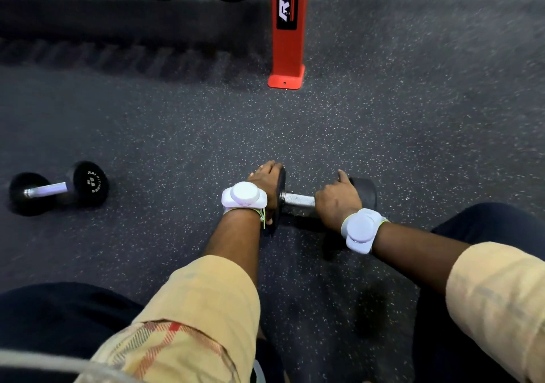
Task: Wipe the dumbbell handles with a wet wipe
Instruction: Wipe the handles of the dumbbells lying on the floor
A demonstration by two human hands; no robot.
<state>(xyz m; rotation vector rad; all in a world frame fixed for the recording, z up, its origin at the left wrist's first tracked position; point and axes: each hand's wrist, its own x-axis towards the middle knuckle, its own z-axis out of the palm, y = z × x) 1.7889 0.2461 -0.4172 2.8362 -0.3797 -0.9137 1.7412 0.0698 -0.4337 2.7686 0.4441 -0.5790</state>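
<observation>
One black dumbbell (367, 192), chrome handle (296, 199)

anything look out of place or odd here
A second dumbbell lies loose on the floor at the left, apart from the rack. No wipe shows in the left hand or right hand on the near dumbbell.

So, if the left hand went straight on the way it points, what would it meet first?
Beyond the dumbbell head it holds, the left hand faces bare speckled floor, then probably the foot of the red rack post, though depth is unclear.
</observation>
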